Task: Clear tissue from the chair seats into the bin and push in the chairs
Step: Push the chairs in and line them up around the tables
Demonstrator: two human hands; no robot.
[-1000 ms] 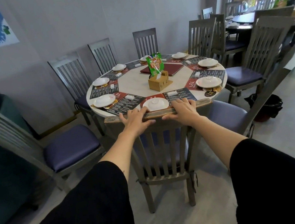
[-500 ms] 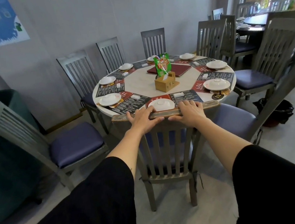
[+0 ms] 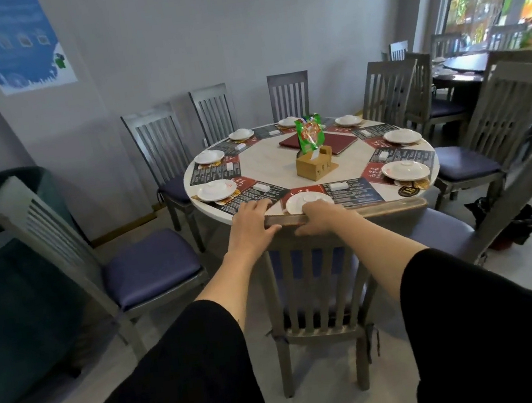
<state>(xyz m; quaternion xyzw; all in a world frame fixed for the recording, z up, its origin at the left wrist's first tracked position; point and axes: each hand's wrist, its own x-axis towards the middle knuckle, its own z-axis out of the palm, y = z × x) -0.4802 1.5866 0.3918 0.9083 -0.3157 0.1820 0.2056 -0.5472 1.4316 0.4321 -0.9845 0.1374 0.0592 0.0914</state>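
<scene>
A grey slat-back chair with a purple seat stands right in front of me, its seat tucked partly under the round table. My left hand and my right hand both grip its wooden top rail. A second chair stands pulled out at the left, its purple cushion bare. Another pulled-out chair sits at the right, angled away. A bin lined with a black bag rests on the floor at the right. No tissue shows on the seats I can see.
The table carries white dishes, placemats, a red menu and a wooden tissue box with a green packet. More chairs ring the far side. A dark green sofa is at the left, and a second table stands far right.
The chair has slid forward toward the table with both hands still on its rail. My view has shifted to the left and a little closer.
</scene>
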